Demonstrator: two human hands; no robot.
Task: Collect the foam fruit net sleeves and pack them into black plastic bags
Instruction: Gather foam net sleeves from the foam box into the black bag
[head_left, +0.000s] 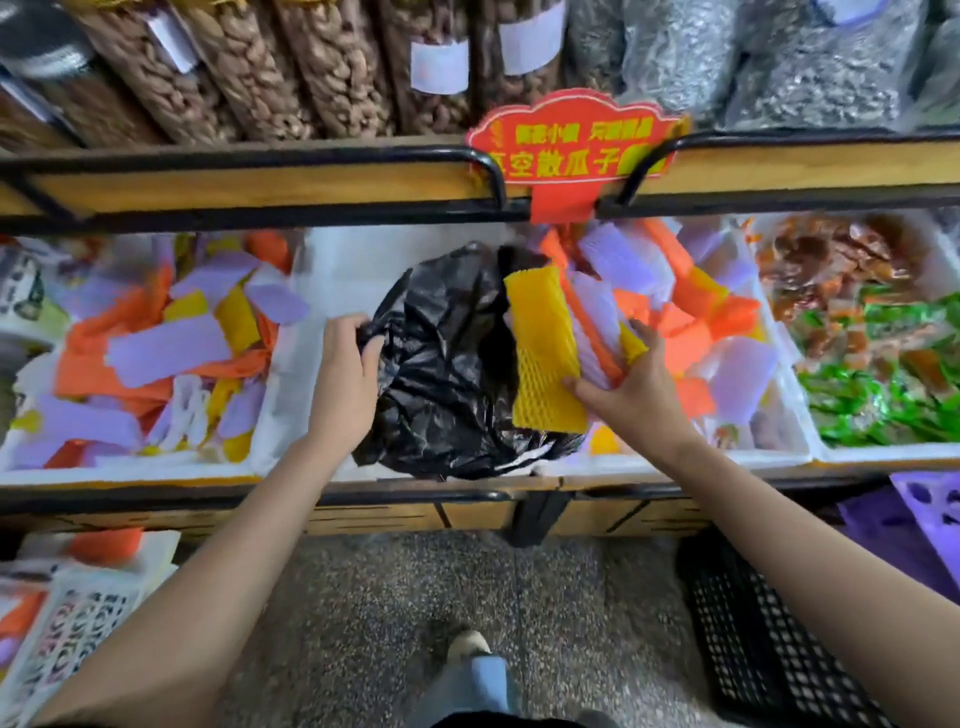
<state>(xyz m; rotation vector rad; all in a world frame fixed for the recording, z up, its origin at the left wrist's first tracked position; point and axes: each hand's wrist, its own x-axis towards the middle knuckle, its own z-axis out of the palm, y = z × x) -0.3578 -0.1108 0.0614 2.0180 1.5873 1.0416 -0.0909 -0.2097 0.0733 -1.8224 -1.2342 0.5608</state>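
Note:
A crumpled black plastic bag (441, 364) sits in the middle white foam box (291, 410) on the shelf. My left hand (345, 374) grips the bag's left rim. My right hand (636, 387) holds a stack of foam net sleeves (545, 348), a yellow one in front with orange and lilac ones behind, at the bag's right side. More loose sleeves, lilac, orange and yellow, fill the left box (156, 358) and the right box (717, 312).
A black rail and a red price sign (571, 145) run above the boxes, with bagged nuts and seeds behind. Packaged snacks (872, 364) lie at the right. A black plastic crate (769, 639) and a purple tray (930, 509) stand on the speckled floor.

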